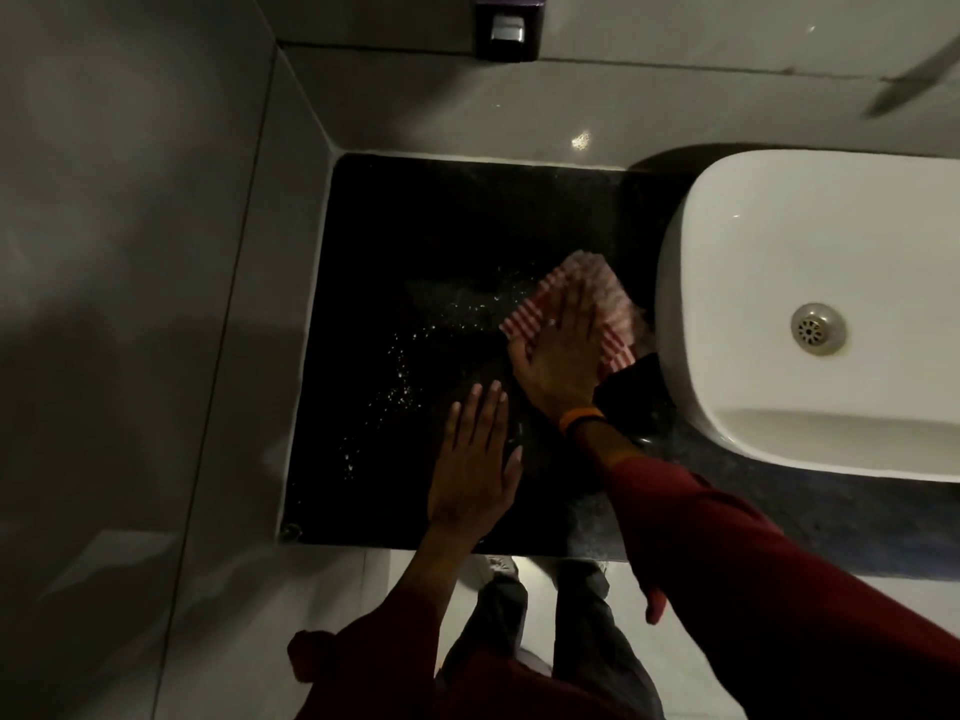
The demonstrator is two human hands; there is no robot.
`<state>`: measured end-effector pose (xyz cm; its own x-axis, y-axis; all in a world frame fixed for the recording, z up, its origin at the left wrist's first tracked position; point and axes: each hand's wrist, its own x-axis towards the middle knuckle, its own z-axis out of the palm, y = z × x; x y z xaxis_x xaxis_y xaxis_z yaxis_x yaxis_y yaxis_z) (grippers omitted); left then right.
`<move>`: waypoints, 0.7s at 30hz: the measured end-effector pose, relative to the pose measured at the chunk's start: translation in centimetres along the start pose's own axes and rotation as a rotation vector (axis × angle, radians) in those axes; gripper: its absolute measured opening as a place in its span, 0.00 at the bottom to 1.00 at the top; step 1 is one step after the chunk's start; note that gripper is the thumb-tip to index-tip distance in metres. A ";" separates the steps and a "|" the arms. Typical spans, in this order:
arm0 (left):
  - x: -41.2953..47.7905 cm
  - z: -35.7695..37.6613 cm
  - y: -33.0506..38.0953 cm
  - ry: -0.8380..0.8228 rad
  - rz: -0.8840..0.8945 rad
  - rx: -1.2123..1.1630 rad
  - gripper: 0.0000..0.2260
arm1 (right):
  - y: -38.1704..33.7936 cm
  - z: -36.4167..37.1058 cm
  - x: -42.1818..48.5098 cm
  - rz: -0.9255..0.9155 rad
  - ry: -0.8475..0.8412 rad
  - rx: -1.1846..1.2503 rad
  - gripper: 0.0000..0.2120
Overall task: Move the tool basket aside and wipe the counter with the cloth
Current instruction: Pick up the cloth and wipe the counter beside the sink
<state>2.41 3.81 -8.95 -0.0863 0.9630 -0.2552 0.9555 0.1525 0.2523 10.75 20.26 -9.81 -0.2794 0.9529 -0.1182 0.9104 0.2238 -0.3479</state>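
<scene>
A red-and-white striped cloth lies on the black counter, close to the left side of the white sink. My right hand presses flat on the cloth, fingers spread, a ring on one finger and an orange band at the wrist. My left hand rests flat on the counter near its front edge, fingers together, holding nothing. White specks are scattered over the counter left of the cloth. No tool basket is in view.
A white basin with a metal drain fills the right side. Grey tiled walls close in the counter at the left and back. A dark wall-mounted dispenser hangs at the top. A small dark object sits by the basin.
</scene>
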 end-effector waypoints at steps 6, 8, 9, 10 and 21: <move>-0.1 0.1 0.1 0.023 0.018 0.015 0.30 | -0.7 0.4 2.7 -0.384 -0.063 -0.052 0.40; -0.1 0.1 0.1 0.042 0.022 0.008 0.29 | -0.8 0.3 3.2 -0.473 -0.100 -0.082 0.41; -0.1 0.0 0.1 0.050 0.026 0.008 0.29 | -0.8 0.0 3.5 -0.500 -0.118 -0.086 0.41; -0.1 0.1 0.1 0.059 0.033 0.005 0.29 | -0.9 -0.6 3.5 -0.508 -0.135 -0.076 0.41; 13.3 -7.7 -0.2 0.177 0.367 0.028 0.25 | 5.0 0.0 -10.4 -0.012 0.106 0.070 0.35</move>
<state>-1.06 18.34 -5.22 0.2166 0.9762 0.0125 0.9392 -0.2118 0.2703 18.21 11.47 -10.34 -0.2528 0.9674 -0.0161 0.8827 0.2238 -0.4133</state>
